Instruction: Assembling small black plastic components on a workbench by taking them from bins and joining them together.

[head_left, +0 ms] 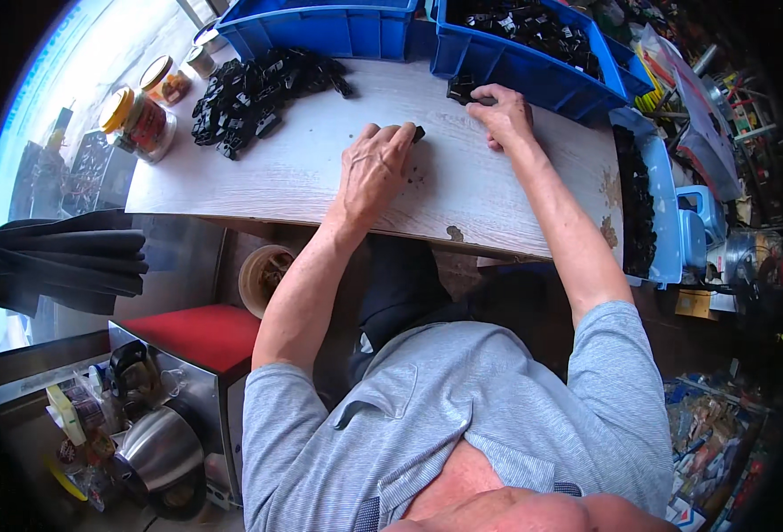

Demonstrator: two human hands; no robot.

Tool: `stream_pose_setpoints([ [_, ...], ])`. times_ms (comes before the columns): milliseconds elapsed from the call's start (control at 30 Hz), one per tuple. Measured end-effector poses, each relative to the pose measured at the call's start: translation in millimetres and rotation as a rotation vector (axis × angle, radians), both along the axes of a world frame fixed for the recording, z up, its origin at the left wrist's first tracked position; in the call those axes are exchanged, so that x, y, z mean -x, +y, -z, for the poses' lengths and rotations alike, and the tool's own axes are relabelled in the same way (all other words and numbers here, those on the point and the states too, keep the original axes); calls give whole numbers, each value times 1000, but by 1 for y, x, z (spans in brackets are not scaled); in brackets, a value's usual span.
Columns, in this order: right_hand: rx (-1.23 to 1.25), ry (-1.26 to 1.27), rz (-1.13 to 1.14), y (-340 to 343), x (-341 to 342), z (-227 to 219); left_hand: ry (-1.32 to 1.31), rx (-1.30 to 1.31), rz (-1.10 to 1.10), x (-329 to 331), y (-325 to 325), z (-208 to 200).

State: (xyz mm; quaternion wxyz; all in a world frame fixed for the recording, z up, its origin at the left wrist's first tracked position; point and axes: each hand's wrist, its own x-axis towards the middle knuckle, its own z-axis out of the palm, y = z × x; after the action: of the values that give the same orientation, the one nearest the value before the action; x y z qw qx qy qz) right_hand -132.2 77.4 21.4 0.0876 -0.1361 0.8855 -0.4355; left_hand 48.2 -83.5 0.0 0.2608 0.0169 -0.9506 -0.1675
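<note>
Left hand (375,168) and right hand (503,115) were bare and apart from each other, above a white tabletop (307,186) with a streaky wood-grain finish. The left hand's fingers were curled closed on a small black piece (419,134), whose angular end poked out past the fingertips. The right hand, fingers loosely bent, was at a dark, blocky part (460,87) just beside a blue bin (520,78); whether it pinched that part could not be told.

Dark crumbs lay near the left hand. On the person's left sat a heaped pile of glossy black parts (249,97), small, hard-edged and apparently plastic. The ribbed, rigid blue bin held many similar parts, and a second blue container (320,35) stood behind the pile. At the far right, a pale blue plastic tub (666,226) held more black pieces. The tabletop's surface was chipped to brown near its right end.

Beyond the pile stood two clear, rounded jars (148,133) with orange-yellow lids and reddish contents. The person wore a finely striped grey shirt (462,399) of soft cloth. Large blue lettering (53,40) ran along the bright upper-left edge, bent by the lens.
</note>
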Motion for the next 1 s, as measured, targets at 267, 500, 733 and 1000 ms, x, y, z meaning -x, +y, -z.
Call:
stream_pose_setpoints([
  [267,-18,-23,-72,12,-2,-2,16,-62,0,-1,-1,0],
  [500,62,-236,-233,38,-36,-10,225,-277,64,0,-7,8],
  [733,205,-202,-154,43,-53,-11,288,-227,117,25,20,0],
  [1000,72,-259,-163,40,-41,-3,48,-23,311,61,22,-2],
])
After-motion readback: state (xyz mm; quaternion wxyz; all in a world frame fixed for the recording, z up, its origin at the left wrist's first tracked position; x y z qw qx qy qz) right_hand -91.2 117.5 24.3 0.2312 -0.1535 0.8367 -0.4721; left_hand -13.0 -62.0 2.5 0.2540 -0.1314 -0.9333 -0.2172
